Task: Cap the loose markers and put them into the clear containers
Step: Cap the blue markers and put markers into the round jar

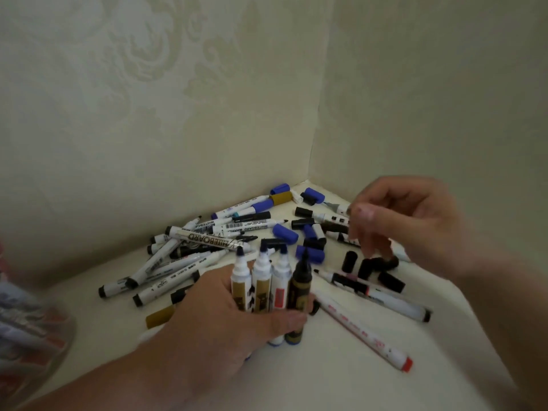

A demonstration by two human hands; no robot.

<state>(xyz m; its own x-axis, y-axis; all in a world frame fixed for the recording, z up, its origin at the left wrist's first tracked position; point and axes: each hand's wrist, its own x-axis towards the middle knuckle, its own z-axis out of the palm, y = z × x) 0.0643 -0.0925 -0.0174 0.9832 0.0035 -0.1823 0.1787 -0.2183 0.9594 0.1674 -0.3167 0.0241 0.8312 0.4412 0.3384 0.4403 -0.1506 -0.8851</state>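
— Gripping what, that left hand (225, 315)?
— Four markers (268, 280), all uncapped, bunched upright with tips up and bases down on the surface (326, 375), near its middle. Two have white necks over gold-brown barrels, one is white with a red label, and one is dark with gold print. Three tips look dark blue, the fourth black.
— And the right hand (415, 226)?
— It hovers above the black caps (364, 266) toward the right edge, fingers curled downward. It is blurred, so I cannot tell whether it pinches anything.
— The rest?
— Loose markers (195, 247) lie heaped in the back corner where the two walls (148, 114) meet. Most have white barrels with black ends, and several are uncapped. Blue caps (284, 232) are scattered among them. A red-ended marker (367, 333) lies just right of the held bunch.
— The container?
— A clear container (26, 327), badly blurred, sits at the left edge.
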